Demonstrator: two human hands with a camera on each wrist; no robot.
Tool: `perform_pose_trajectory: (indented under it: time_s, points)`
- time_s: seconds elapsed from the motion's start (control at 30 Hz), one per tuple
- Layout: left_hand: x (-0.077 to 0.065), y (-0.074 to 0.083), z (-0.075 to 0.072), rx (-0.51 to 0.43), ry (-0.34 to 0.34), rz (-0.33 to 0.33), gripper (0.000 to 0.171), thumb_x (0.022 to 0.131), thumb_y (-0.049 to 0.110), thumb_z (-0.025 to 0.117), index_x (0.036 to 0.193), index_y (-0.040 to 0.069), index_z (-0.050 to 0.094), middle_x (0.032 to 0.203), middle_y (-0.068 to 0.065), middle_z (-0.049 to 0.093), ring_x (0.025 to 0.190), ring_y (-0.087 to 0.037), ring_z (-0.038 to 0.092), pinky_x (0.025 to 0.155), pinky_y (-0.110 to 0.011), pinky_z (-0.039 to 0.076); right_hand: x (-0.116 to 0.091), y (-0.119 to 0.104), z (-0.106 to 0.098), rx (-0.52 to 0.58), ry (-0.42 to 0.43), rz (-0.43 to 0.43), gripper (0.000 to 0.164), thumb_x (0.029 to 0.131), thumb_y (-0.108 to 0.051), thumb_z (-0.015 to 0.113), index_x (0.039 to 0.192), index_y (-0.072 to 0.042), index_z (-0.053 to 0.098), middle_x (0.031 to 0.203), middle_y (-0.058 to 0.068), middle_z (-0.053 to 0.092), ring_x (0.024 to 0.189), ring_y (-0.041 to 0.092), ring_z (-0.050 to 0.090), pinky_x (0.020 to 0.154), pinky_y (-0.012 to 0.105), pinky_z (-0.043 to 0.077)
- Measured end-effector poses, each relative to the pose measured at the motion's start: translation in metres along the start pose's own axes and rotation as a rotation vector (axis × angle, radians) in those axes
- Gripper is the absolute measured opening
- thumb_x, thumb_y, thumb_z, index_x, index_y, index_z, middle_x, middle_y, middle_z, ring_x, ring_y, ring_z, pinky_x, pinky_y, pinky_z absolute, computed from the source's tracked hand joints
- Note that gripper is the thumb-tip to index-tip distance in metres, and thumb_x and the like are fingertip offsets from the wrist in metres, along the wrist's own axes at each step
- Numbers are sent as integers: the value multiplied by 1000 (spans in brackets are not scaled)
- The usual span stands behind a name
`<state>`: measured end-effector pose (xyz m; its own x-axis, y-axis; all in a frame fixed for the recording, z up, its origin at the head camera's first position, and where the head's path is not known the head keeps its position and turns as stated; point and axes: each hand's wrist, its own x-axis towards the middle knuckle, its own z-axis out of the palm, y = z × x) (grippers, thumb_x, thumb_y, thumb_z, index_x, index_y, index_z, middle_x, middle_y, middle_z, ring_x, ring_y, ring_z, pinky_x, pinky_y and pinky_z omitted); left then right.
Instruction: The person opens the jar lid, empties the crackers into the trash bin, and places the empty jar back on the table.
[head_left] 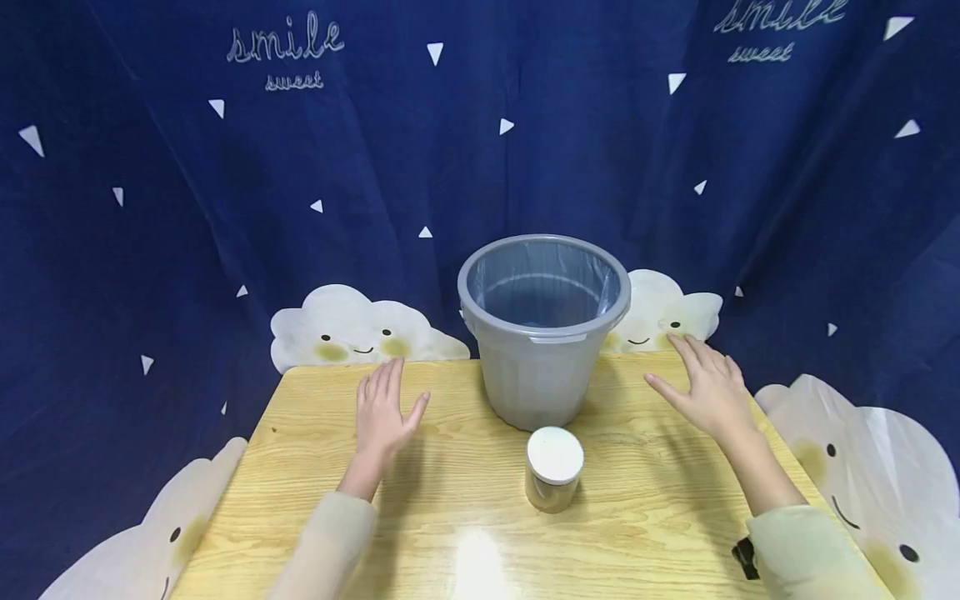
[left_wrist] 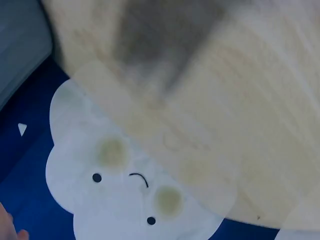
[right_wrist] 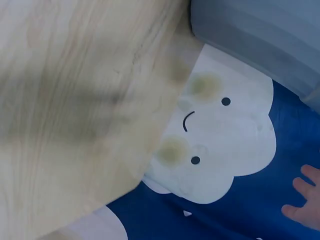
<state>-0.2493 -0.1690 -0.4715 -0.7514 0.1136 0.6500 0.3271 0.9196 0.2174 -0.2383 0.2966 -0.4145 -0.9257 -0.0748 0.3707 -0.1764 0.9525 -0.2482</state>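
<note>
1 far gray bucket [head_left: 534,371] and 1 near white-lidded jar [head_left: 554,468] stand between the left hand [head_left: 384,412] and right hand [head_left: 707,390], fingers outstretched.

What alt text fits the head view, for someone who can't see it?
A person's left hand and right hand, both empty, extend over a wooden table on either side of a gray bucket and a white-topped jar nearer the camera. Behind the table hangs a blue curtain with smiling clouds.
</note>
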Motion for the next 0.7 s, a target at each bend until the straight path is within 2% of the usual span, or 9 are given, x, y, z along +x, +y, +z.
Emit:
perform_pose_trajectory:
  time_s: [0.1,0.2,0.37,0.53,0.7]
  points:
    - [-7,3,9,-52,127,58,65,88,50,39,131,1,43,122,-19,53,114,-34,45,101,-49,31,-3,-3,8,63,71,-10,73,83,-54,55,139,-11,34,139,20,35,122,46,32,97,65,21]
    - [-14,6,18,-103,237,104,62,90,49,38,125,-2,48,111,-21,58,106,-36,51,96,-50,36,-7,-6,16,124,121,-29,67,85,-47,57,136,-9,38,136,20,40,120,46,36,94,64,25]
    - [-24,12,34,-190,347,155,59,92,46,39,120,-4,52,108,-20,59,100,-35,53,90,-50,39,-14,-12,30,204,179,-89,60,84,-37,62,133,-8,42,131,21,45,120,42,39,94,62,29]
    - [-35,19,47,-285,375,189,56,93,43,41,118,-6,52,107,-18,60,97,-34,54,87,-48,40,-20,-19,41,306,195,-146,58,83,-28,65,133,-7,43,129,21,47,119,41,40,94,60,30]
    - [-45,30,58,-430,337,204,56,93,41,43,119,-8,50,109,-17,60,99,-31,54,89,-46,39,-25,-24,52,403,202,-177,56,82,-20,66,132,-5,44,126,20,50,115,39,44,92,58,33]
